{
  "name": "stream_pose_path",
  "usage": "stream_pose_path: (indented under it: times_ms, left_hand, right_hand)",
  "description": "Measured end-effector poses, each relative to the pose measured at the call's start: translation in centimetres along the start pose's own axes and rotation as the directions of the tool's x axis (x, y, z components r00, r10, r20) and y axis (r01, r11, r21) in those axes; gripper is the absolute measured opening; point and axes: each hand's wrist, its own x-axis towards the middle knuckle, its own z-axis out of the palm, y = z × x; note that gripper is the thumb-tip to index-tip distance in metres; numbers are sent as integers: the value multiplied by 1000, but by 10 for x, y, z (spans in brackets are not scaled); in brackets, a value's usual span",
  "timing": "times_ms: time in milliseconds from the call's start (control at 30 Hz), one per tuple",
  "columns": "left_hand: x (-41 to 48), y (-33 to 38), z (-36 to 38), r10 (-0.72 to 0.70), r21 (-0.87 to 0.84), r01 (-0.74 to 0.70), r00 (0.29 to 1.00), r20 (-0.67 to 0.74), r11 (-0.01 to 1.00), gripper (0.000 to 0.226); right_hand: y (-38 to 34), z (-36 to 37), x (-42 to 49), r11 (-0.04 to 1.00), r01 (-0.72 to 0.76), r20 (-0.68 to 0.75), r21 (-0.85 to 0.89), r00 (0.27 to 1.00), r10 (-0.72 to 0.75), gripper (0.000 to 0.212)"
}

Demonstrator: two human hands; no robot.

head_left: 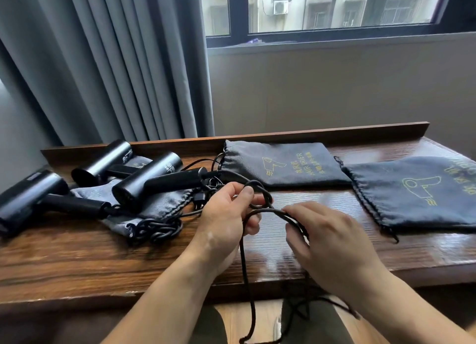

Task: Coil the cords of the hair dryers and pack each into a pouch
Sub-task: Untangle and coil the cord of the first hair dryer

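Observation:
Three black hair dryers lie at the left of the wooden table: one at the far left (31,196), one at the back (103,160), one in the middle (149,178). The middle dryer's black cord (247,266) runs to my hands and hangs off the table's front edge. My left hand (226,220) pinches a loop of this cord. My right hand (332,243) holds the same cord just to the right, fingers curled around it. Two dark pouches with yellow print lie flat, one in the middle at the back (283,166), one at the right (417,191).
A grey pouch (154,204) lies under the dryers at the left, with a coiled cord (157,227) at its front. A raised wooden lip (309,131) borders the table's back. Grey curtains (116,60) hang behind on the left. My knees show below the table's front edge.

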Motion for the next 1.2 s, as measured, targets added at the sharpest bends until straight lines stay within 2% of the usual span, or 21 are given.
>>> stream_pose_path:
  times_ms: [67, 133, 200, 267, 333, 433, 467, 567, 633, 700, 733, 800, 833, 867, 967, 1067, 1133, 1200]
  left_hand:
    - [1, 2, 1, -10, 24, 11, 1000, -23, 1000, 18]
    - [3, 3, 2, -27, 47, 29, 999, -46, 998, 17]
    - [4, 1, 3, -37, 37, 39, 998, -53, 999, 18]
    - [4, -2, 5, -54, 5, 54, 997, -51, 999, 20]
    - [4, -5, 4, -70, 10, 71, 996, -50, 997, 21]
    - [5, -3, 3, -63, 50, 65, 997, -37, 997, 25]
    - [6, -3, 4, -56, 38, 57, 998, -29, 998, 25]
    - [6, -4, 4, -25, -26, 25, 1000, -6, 999, 20]
    - [6, -5, 2, 33, 8, -32, 999, -16, 999, 17]
    - [5, -3, -2, 106, 99, -101, 993, -47, 990, 17]
    - [5, 0, -5, 167, 225, -150, 984, -58, 963, 19]
    - [5, 6, -12, 298, 528, -238, 954, -30, 815, 23]
    - [4, 9, -14, 329, 603, -253, 944, -17, 756, 24]
    - [4, 10, -13, 331, 620, -247, 943, -22, 744, 26]
    - [8, 5, -6, 252, 521, -147, 958, -136, 841, 32]
    - [19, 6, -10, 146, 257, -53, 922, -358, 965, 35]
    - [27, 15, -19, 138, 173, -62, 874, -466, 983, 35]
    - [30, 20, -22, 150, 167, -77, 865, -480, 983, 33]
  right_hand:
    - [1, -3, 1, 1000, -4, 1, 10, 1000, 4, 25]
    - [5, -9, 6, 967, -106, 116, 231, 990, 80, 20]
    - [12, -14, 11, 863, -242, 290, 444, 950, 117, 18]
    - [17, -16, 13, 834, -291, 340, 468, 931, 134, 20]
    - [20, -15, 13, 799, -314, 286, 513, 940, 186, 22]
    - [20, -15, 20, 759, -278, 103, 588, 957, 270, 23]
    - [18, -13, 25, 759, -281, 84, 588, 954, 288, 24]
    - [6, -5, 39, 746, -329, 166, 579, 943, 288, 19]
    - [-3, -2, 46, 702, -358, 252, 616, 933, 256, 14]
    - [-10, -3, 51, 727, -348, 278, 592, 935, 221, 13]
    - [-12, -3, 51, 759, -329, 261, 561, 941, 215, 14]
    - [-15, -3, 51, 811, -303, 208, 500, 951, 227, 15]
    - [-15, -4, 50, 817, -299, 186, 492, 954, 237, 15]
    - [-15, -4, 49, 816, -294, 162, 498, 956, 245, 15]
    - [-18, -2, 43, 814, -286, 100, 506, 956, 274, 17]
    - [-15, 2, 29, 806, -266, 21, 529, 954, 300, 32]
    - [1, 0, 22, 730, -297, -23, 616, 919, 394, 38]
    - [17, -6, 21, 663, -332, 3, 671, 896, 445, 42]
